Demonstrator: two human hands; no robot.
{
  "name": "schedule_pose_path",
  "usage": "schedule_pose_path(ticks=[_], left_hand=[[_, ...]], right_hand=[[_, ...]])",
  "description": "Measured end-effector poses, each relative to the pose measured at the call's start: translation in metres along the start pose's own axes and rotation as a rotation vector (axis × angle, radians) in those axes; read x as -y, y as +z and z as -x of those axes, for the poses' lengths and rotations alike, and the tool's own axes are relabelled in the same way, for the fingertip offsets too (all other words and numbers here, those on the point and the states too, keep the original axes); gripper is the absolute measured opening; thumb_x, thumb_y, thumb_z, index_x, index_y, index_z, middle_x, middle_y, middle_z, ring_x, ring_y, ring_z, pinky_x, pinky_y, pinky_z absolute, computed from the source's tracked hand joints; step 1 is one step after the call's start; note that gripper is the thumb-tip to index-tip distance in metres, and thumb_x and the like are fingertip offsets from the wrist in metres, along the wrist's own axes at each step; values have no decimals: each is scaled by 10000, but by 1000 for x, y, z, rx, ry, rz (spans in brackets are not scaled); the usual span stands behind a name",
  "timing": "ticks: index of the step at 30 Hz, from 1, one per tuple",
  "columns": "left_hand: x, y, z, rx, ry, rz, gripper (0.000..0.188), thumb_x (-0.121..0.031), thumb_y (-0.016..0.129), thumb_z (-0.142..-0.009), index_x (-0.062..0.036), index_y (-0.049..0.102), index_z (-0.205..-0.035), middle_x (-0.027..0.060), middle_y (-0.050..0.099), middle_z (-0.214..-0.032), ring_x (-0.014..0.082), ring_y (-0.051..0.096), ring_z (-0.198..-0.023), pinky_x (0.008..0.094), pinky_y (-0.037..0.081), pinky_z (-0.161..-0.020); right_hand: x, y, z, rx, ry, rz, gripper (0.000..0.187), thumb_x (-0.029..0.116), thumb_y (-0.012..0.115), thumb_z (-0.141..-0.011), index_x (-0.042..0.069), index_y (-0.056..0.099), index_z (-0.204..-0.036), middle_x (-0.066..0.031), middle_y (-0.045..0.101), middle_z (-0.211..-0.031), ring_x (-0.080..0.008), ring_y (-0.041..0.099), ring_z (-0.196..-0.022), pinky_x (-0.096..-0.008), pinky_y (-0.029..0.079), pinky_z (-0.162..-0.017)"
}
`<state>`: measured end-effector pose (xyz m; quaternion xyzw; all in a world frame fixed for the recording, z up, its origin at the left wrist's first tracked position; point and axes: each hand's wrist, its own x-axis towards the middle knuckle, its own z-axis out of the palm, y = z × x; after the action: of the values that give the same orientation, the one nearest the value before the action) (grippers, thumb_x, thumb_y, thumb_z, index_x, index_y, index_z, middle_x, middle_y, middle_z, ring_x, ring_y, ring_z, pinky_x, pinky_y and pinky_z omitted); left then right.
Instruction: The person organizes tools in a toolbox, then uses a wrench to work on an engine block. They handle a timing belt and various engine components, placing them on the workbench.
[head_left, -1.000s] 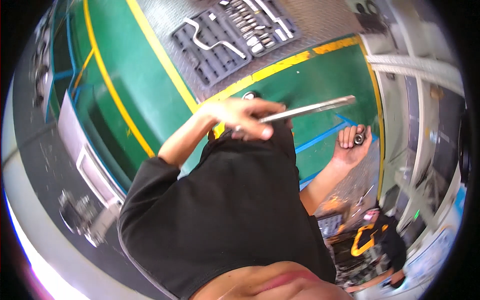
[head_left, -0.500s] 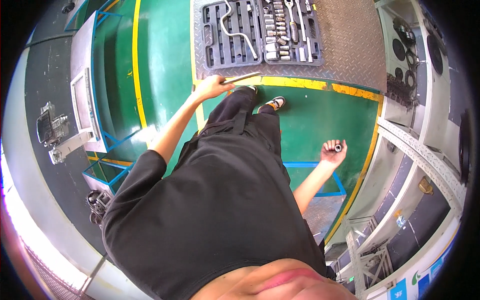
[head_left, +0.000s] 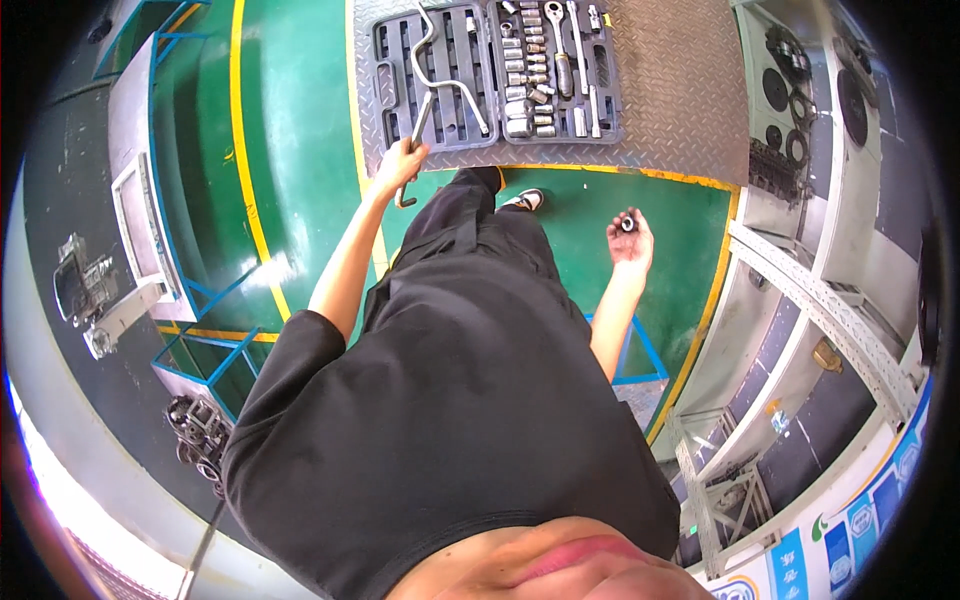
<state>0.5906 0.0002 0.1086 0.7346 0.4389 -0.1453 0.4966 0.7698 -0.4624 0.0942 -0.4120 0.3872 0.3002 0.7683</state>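
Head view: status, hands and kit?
Left hand: gripping bent bar. Right hand: holding round metal piece. Tool case: open, curved rod across left half.

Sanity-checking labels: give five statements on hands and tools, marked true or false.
1. The left hand holds a bent metal bar. True.
2. Only that hand holds anything. False: the right hand grips a socket.
3. A crank-shaped rod lies across the left half of the open socket-set case. True.
4. The right half holds nothing but sockets. False: a ratchet lies there too.
5. The case sits on green flooring. False: it sits on metal tread plate.
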Motion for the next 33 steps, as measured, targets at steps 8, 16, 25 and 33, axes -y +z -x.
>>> schedule_pose_path(ticks=[8,16,25,33], left_hand=[[21,-4,-132,-189,-88,145,346,-287,665,-925,53,697,-983,147,693,-746,258,677,-658,403,539,-642],[16,15,-162,-497,-127,85,372,-251,698,-884,36,617,-1106,219,721,-884,333,732,-779,428,567,-775],[20,21,-168,-428,-170,-304,410,-349,714,-838,-16,587,-1041,272,714,-956,454,704,-934,524,552,-832],[22,43,-142,-492,-129,9,547,-276,737,-796,-8,600,-1252,247,701,-1065,385,686,-1021,446,542,-911]], right_hand=[[-9,121,8,155,-73,225,224,157,626,-987,37,635,-1177,-99,667,-907,-264,677,-868,-402,567,-789],[-26,171,-58,93,-152,697,197,143,697,-961,55,631,-1125,-15,610,-787,-135,622,-703,-311,512,-661],[37,217,-186,152,-656,847,261,32,604,-981,46,591,-1242,-25,605,-932,-99,593,-765,-258,526,-712],[104,185,-210,238,-238,551,155,106,690,-937,53,643,-1074,-35,565,-762,-158,569,-640,-333,523,-600]])
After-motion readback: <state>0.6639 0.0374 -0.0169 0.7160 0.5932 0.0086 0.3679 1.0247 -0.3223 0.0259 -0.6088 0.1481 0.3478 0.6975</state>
